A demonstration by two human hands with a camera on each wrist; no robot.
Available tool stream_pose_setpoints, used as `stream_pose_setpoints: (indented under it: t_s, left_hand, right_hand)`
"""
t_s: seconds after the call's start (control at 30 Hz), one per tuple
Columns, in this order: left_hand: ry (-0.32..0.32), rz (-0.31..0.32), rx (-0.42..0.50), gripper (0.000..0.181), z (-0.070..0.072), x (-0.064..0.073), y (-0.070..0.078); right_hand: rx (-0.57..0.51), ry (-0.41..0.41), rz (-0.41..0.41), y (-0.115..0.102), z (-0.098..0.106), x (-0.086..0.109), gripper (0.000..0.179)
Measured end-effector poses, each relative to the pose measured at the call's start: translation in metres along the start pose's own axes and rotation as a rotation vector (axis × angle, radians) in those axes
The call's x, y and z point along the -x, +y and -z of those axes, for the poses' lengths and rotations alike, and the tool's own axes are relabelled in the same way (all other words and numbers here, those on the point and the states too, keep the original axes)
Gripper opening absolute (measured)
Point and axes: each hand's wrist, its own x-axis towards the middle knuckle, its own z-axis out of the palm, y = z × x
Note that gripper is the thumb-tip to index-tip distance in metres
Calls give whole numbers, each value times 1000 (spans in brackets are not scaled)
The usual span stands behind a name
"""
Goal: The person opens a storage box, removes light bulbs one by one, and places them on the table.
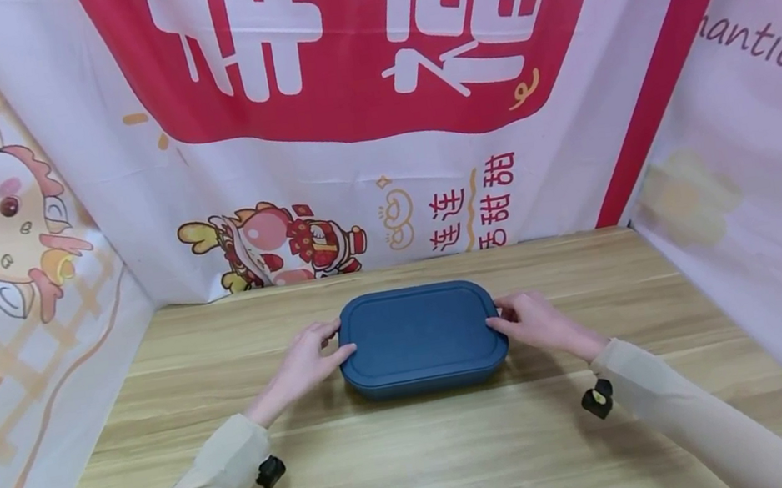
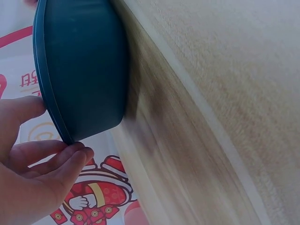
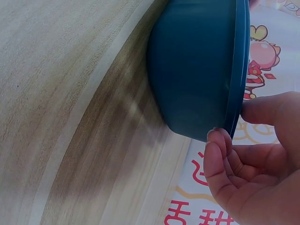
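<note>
A dark blue rectangular lidded box [image 1: 419, 332] with rounded corners sits on the wooden table, its lid on. At its left end my left hand [image 1: 314, 354] grips the rim, thumb on the lid's edge and fingers curled below. My right hand [image 1: 526, 321] grips the opposite end the same way. In the left wrist view, the fingertips of the left hand [image 2: 44, 168] touch the underside of the box's rim [image 2: 51, 93]. The right wrist view shows the right hand [image 3: 262, 164] pinching the rim beside the box's smooth side wall [image 3: 197, 70].
The wood-grain table [image 1: 424, 467] extends around the box. Behind it hangs a white cloth with a red printed panel [image 1: 361, 46]. Printed cloths [image 1: 1, 277] also stand at the left and right sides. A small black device [image 1: 269, 472] is at each wrist.
</note>
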Motion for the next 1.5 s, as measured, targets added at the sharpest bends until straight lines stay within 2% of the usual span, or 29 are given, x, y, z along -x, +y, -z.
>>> stream_pose_setpoints:
  t_s: [0.23,0.53,0.83,1.0,1.13,1.27,1.5]
  left_hand:
    - [22,-34,-31,57,2,-1,3]
    - [38,-49,-23,57,10,-3,9]
    - [51,-43,-35,55,17,1,7]
    - [68,-38,-35,55,25,3,8]
    - [85,-34,-28,54,32,6,4]
    - [93,-19,-19,52,40,10,0]
    - [88,14,-2,49,49,17,-10]
  right_hand:
    - [-4,-10,-7,-2,2,0,29]
    - [-13,13,15,-4,6,0,22]
    - [-1,-8,-16,-16,10,1,31]
    - [29,30,40,-22,11,-1,22]
    - [37,24,65,-29,11,-5,23]
    - [30,3,66,-40,12,-10,35]
    - [51,26,95,-53,7,-15,37]
